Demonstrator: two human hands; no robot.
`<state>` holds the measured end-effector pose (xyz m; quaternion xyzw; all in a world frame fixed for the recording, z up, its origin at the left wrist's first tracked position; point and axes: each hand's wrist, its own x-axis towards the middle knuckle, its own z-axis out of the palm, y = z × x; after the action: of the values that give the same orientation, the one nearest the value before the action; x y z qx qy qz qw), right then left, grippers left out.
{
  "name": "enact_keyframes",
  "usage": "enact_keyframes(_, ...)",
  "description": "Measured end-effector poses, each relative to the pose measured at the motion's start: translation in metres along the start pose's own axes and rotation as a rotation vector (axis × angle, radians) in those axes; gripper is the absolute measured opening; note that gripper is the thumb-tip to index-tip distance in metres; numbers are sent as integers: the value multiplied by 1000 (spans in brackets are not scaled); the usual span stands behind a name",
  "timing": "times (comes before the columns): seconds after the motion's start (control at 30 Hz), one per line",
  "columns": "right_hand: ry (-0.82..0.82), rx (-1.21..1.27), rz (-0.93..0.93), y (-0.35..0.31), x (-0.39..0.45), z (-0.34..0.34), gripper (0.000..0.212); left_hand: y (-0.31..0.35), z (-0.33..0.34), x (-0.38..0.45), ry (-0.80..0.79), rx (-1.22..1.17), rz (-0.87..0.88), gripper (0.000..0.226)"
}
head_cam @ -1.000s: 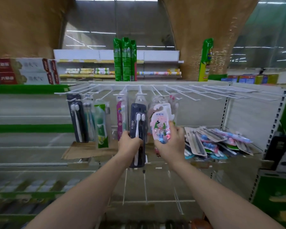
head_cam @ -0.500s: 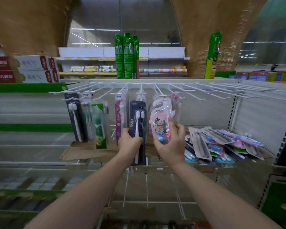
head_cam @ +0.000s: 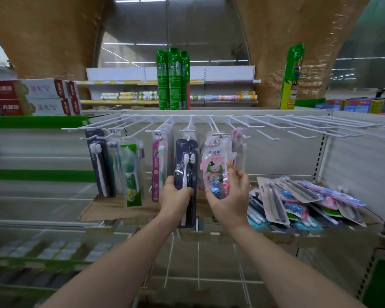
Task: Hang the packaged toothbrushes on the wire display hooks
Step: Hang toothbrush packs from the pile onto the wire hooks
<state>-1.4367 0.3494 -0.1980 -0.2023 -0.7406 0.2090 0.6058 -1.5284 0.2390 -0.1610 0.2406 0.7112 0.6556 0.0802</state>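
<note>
Raised both packs slightly toward the hooks [head_cam: 211, 127] since a second ago; right fingers looser now. Head view: left hand [head_cam: 175, 200] gripping dark pack [head_cam: 186, 174] at its lower half, hang-hole at the hook tip above. Right hand [head_cam: 228, 196] cradling pink pack [head_cam: 216, 165], fingers half-spread, top at the next hook. Best to steady from below, level each hole, push straight back. Free hooks rightward; pile [head_cam: 298, 203] below right, well apart from packs already hung left.

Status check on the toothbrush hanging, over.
Left hand grips dark toothbrush pack. Right hand holds pink kids' pack at its hook. Nothing blocking.
</note>
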Motion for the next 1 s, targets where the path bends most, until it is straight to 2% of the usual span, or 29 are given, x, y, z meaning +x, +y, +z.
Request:
enact_keyframes(0.33,-15,62,7,9,2,4,93,-4,7,10,17,-9,-7,31)
enact_keyframes(0.6,21,2,23,10,5,-1,90,-1,11,7,3,-11,8,27)
enact_keyframes(1.0,-238,-258,145,5,32,6,98,-1,-2,9,-27,-20,-16,38)
